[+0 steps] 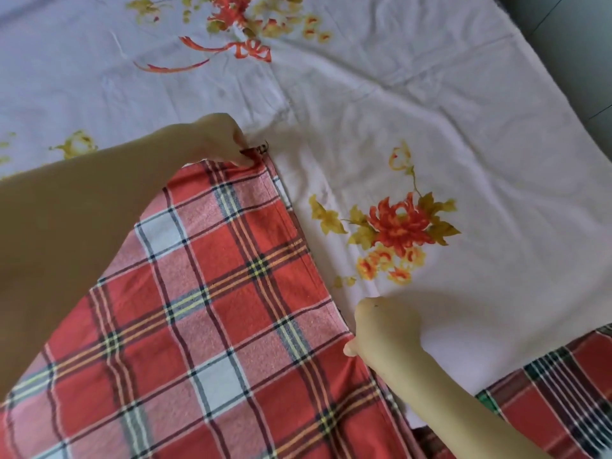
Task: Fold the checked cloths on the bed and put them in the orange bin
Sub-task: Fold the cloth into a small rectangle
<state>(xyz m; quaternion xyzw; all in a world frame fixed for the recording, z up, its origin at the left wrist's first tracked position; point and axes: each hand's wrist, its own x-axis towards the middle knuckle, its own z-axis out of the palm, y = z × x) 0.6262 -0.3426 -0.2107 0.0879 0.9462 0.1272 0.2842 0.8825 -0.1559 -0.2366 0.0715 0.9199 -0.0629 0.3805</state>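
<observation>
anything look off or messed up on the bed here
Nothing much. The red checked cloth lies smooth, left hand pinching its far corner, right hand gripping the same edge lower down. The floral sheet is only creased.

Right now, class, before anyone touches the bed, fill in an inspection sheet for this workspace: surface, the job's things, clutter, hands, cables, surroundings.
Surface: bed sheet, white with red and yellow flower print, lightly wrinkled.
Job's things: red checked cloth spread flat at near left; second checked cloth at the lower right edge, partly out of frame; orange bin not in view.
Clutter: nothing seen.
Hands: left hand pinches the red checked cloth's far corner; right hand, fingers curled, grips its right edge nearer the camera.
Cables: nothing seen.
Surroundings: grey floor beyond the bed's top right edge.
</observation>
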